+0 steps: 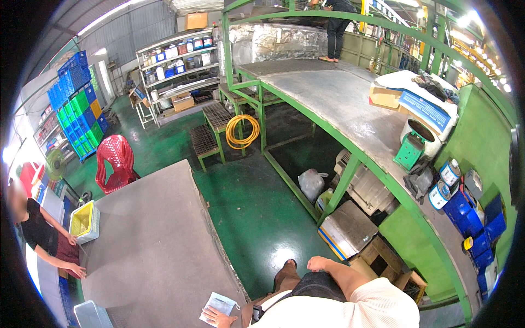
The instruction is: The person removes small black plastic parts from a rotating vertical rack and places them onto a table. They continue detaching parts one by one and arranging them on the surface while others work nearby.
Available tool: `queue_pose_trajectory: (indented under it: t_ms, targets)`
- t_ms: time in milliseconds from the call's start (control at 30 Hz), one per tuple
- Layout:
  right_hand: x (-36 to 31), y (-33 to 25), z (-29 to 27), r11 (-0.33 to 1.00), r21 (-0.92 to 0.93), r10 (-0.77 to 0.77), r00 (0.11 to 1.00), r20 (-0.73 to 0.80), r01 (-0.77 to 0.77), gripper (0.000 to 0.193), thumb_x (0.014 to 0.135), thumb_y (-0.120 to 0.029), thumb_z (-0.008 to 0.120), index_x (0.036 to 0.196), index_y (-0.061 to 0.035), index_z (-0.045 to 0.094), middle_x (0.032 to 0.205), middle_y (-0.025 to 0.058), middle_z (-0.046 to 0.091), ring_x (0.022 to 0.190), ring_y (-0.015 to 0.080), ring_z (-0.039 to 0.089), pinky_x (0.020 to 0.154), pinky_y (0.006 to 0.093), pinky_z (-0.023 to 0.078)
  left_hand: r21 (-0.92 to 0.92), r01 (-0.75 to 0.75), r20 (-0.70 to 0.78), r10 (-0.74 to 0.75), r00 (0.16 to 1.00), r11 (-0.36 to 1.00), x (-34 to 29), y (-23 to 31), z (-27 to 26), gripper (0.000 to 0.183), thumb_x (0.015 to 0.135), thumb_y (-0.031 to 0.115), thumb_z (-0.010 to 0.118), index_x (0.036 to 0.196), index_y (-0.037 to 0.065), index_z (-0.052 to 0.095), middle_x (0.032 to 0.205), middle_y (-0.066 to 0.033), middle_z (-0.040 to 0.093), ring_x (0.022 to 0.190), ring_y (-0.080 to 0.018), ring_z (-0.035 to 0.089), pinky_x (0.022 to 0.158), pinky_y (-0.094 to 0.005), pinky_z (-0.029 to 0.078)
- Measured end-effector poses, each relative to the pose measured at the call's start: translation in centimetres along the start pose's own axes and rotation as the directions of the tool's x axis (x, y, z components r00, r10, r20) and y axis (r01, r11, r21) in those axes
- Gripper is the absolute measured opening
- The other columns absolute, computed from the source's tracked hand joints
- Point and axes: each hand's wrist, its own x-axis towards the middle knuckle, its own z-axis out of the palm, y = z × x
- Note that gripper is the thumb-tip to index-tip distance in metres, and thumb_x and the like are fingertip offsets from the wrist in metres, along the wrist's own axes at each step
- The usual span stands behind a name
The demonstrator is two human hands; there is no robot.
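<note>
My left hand lies on a light blue, flat, folded thing near the front edge of the grey table. A thin white loop at its side makes it look like a face mask. The fingers are stretched out and rest on top of it. Beside my thigh hangs my right hand, away from the table. Its fingers are curled in, and nothing shows sticking out of them.
A person in a dark top has both hands at the table's left edge, by a yellow basket. A pale blue bin stands at the lower left. A green-framed platform, steps and a red chair stand around.
</note>
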Motion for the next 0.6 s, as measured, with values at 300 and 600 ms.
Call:
queue_pose_trajectory:
  t_ms: [300, 600]
  targets:
    - [-0.4, -0.3, -0.3, 0.999, 0.037, 0.000, 1.000, -0.028, 0.001, 0.034, 0.081, -0.020, 0.052, 0.108, -0.0089, 0.070, 0.095, 0.0104, 0.074, 0.082, 0.0214, 0.071, 0.075, 0.0360, 0.055, -0.011, -0.035, -0.062, 0.034, 0.998, 0.999, 4.1, -1.4, 3.0, 0.163, 0.048, 0.051, 0.093, 0.146, 0.003, -0.028, 0.153, -0.0279, -0.028, 0.143, -0.0414, -0.027, 0.115, -0.0611, -0.003]
    - [-1.6, -1.1, -1.1, 1.000, 0.017, -0.004, 1.000, -0.029, 0.004, 0.032, 0.082, -0.020, 0.052, 0.108, -0.0121, 0.070, 0.095, 0.0077, 0.073, 0.081, 0.0206, 0.069, 0.071, 0.0360, 0.055, -0.022, -0.011, -0.037, 0.010, 0.999, 1.000, 3.0, -0.3, 1.6, 0.163, 0.048, 0.051, 0.093, 0.146, 0.006, -0.029, 0.155, -0.0253, -0.027, 0.144, -0.0399, -0.026, 0.116, -0.0606, -0.001]
